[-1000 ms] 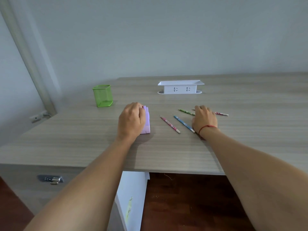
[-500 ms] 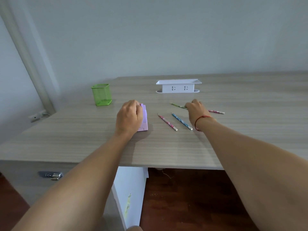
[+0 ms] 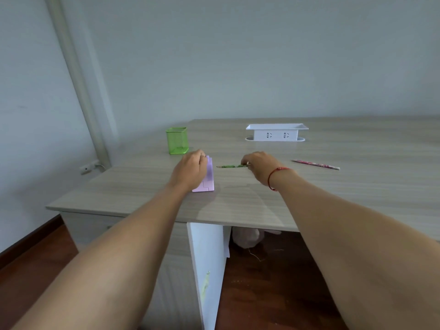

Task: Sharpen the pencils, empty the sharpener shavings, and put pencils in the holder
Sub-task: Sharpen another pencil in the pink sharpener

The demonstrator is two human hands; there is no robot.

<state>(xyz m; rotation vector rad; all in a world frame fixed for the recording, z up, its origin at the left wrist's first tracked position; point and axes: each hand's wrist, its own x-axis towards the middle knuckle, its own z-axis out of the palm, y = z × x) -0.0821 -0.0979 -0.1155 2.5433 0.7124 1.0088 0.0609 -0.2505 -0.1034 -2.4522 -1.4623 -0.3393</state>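
We see the left hand (image 3: 190, 171) wrapped around the lilac sharpener (image 3: 207, 176), which stands on the wooden desk (image 3: 333, 186), while the right hand (image 3: 258, 166) pinches the green pencil (image 3: 231, 166) by its back end, level, tip pointing at the sharpener but just short of it. Behind the left hand stands the green mesh holder (image 3: 177, 140), upright and, through its mesh, with no pencils showing. A pink patterned pencil (image 3: 315, 164) lies flat, well to the right, and a white socket tray (image 3: 276, 132) sits farther back; its inside is hidden from us.
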